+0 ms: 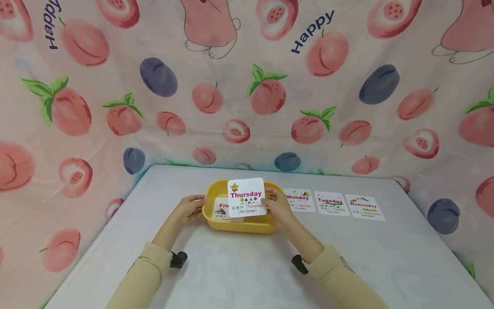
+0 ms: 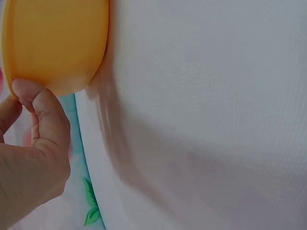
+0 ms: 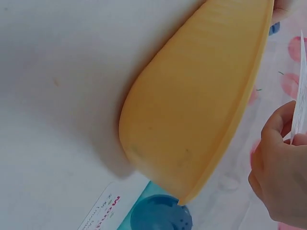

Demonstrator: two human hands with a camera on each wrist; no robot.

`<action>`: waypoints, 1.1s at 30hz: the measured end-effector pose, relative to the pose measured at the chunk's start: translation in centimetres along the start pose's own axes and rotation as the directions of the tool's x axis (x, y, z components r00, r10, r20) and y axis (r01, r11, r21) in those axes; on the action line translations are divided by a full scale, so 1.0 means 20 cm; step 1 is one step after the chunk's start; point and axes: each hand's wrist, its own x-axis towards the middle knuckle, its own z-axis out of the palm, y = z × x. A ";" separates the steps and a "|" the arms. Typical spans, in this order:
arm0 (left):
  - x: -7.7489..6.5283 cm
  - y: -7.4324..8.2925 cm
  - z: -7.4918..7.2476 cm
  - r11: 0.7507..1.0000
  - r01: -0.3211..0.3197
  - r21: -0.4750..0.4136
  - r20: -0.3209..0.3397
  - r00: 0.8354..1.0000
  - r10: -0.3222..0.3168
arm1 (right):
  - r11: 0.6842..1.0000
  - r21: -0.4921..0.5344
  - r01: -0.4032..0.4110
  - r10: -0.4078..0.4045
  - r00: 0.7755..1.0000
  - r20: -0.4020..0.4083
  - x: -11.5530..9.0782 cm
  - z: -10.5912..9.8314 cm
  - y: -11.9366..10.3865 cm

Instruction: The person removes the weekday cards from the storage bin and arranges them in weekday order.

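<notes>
My right hand (image 1: pixel 276 203) pinches the right edge of a white card reading Thursday (image 1: pixel 247 209), held up over a yellow plastic basket (image 1: pixel 241 227). In the right wrist view that card (image 3: pixel 301 96) shows nearly edge-on between thumb and fingers. My left hand (image 1: pixel 190 207) grips the basket's left end; the left wrist view shows its thumb and fingers pinching the basket's rim (image 2: pixel 6 52). Inside the basket lies a Friday card (image 1: pixel 220 211), partly covered by the Thursday card in the head view.
To the basket's right, a Monday card (image 1: pixel 299 206), a Tuesday card (image 1: pixel 332 204) and a Wednesday card (image 1: pixel 364 207) lie in a row on the white table (image 1: pixel 231 274). A fruit-patterned cloth (image 1: pixel 231 73) hangs behind the table's back edge.
</notes>
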 end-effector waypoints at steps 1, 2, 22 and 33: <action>0.00 0.00 0.00 1.000 -0.002 0.005 0.002 1.000 0.002 | 1.000 0.003 0.004 -0.004 1.000 0.002 -0.01 -0.01 0.00; 0.00 0.00 0.00 1.000 -0.002 0.006 0.003 1.000 0.002 | 1.000 0.006 0.007 -0.007 1.000 0.004 -0.02 -0.02 0.00; -0.01 0.00 0.01 0.997 0.011 -0.072 -0.004 1.000 -0.011 | 0.992 -0.125 0.025 -0.024 1.000 0.005 -0.15 -0.35 0.04; -0.02 0.02 0.01 0.997 0.038 -0.061 -0.006 0.999 -0.039 | 0.985 -0.169 0.015 -0.009 0.999 0.037 -0.17 -0.55 0.11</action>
